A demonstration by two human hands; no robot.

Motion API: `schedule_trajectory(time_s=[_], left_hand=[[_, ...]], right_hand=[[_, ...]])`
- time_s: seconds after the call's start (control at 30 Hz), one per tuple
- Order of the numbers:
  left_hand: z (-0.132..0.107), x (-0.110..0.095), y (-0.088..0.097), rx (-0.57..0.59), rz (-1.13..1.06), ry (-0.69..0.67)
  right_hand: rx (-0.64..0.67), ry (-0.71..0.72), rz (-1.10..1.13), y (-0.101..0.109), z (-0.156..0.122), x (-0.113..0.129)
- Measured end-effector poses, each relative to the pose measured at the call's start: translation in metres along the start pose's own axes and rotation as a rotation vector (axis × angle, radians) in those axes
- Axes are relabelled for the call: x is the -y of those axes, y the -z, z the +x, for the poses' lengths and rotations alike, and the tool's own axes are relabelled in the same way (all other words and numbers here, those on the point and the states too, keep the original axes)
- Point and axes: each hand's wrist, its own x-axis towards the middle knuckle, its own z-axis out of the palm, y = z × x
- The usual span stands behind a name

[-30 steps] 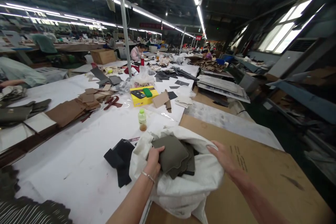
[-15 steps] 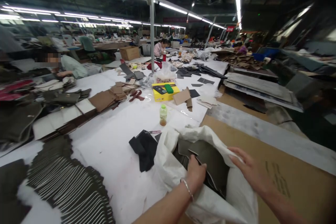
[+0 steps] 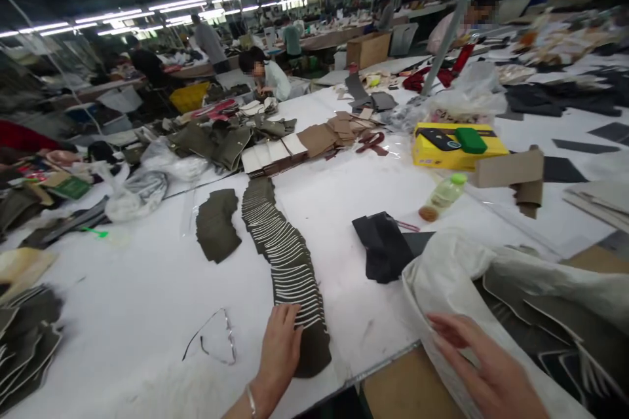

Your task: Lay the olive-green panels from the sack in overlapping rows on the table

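Note:
My left hand (image 3: 280,344), a bracelet on its wrist, reaches over the near end of a long fanned row of dark olive pieces with pale edges (image 3: 295,275). Its fingers are stretched out along the row's left side and nothing shows in them. Beside the rim of a white sack (image 3: 447,262), my right hand (image 3: 476,353) is open, fingers extended and slightly blurred. More olive pieces (image 3: 560,314) lie inside the sack. Left of the row rests a smaller overlapping stack of olive pieces (image 3: 217,224).
Eyeglasses (image 3: 230,337) lie near my left hand. Black fabric (image 3: 383,245), a tilted-looking bottle (image 3: 445,195) and a yellow box (image 3: 457,147) are beyond the sack. Another olive pile (image 3: 29,340) sits at far left. A person (image 3: 270,75) works across the table.
My view has swung left. My left hand has come out of the sack and moved to the olive row. The right hand's fingers have loosened at the sack's rim.

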Motion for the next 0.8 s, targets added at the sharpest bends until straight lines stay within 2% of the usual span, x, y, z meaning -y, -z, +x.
schedule_trajectory(time_s=[0.03, 0.07, 0.17, 0.23, 0.3, 0.4, 0.5, 0.63, 0.8], left_hand=[[-0.01, 0.018, 0.005, -0.018, 0.048, 0.003], [-0.019, 0.03, 0.009, -0.031, 0.089, -0.01], [-0.035, 0.045, 0.008, -0.066, 0.18, -0.053], [-0.038, 0.048, 0.001, -0.095, 0.223, -0.063], [-0.039, 0.052, -0.008, -0.114, 0.264, -0.066], [-0.038, 0.062, -0.02, -0.136, 0.33, -0.097], [-0.037, 0.067, -0.026, -0.173, 0.37, -0.13], [-0.036, 0.062, -0.023, -0.132, 0.337, -0.134], [-0.034, 0.055, -0.017, -0.074, 0.321, -0.068]], right_hand=[[0.155, 0.033, 0.064, -0.026, 0.005, 0.019], [0.219, 0.044, 0.123, -0.052, 0.009, 0.035], [0.407, 0.084, 0.19, -0.125, 0.016, 0.066], [0.474, 0.103, 0.182, -0.159, 0.016, 0.076], [0.502, 0.112, 0.165, -0.181, 0.016, 0.081], [0.507, 0.108, 0.14, -0.198, 0.013, 0.083], [0.488, 0.093, 0.119, -0.204, 0.011, 0.083], [0.447, 0.078, 0.11, -0.202, 0.008, 0.082], [0.424, 0.07, 0.11, -0.197, 0.008, 0.082]])
